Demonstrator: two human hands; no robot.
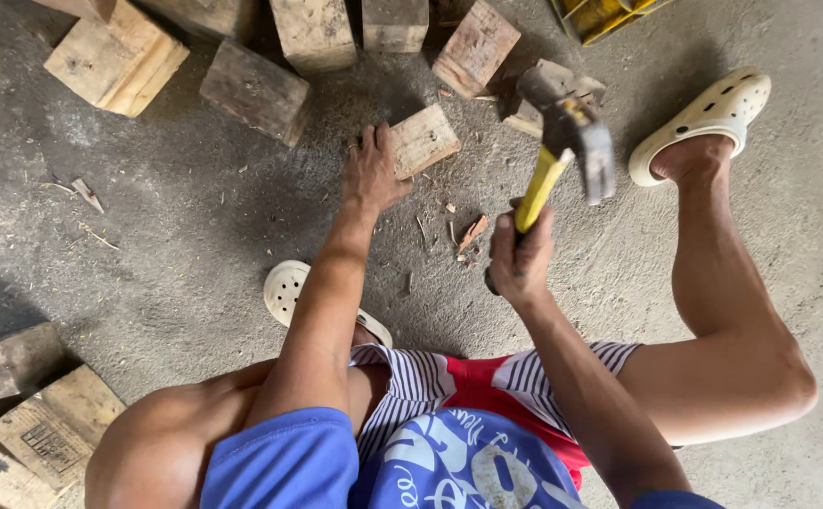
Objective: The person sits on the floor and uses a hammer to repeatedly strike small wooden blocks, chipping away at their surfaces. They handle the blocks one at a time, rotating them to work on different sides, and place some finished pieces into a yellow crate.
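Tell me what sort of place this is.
Probably an informal woodworking spot on a bare concrete floor: rough wooden blocks lie scattered about, and the right hand raises a yellow-handled hammer over wood chips.

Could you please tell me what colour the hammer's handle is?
Yellow, with a dark grip end; the hammer shows in the head view.

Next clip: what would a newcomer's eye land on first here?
The yellow-handled hammer, raised in the right hand at centre right, stands out. Just left of it, the left hand rests against a small wooden block on the concrete floor, with more blocks along the top edge.
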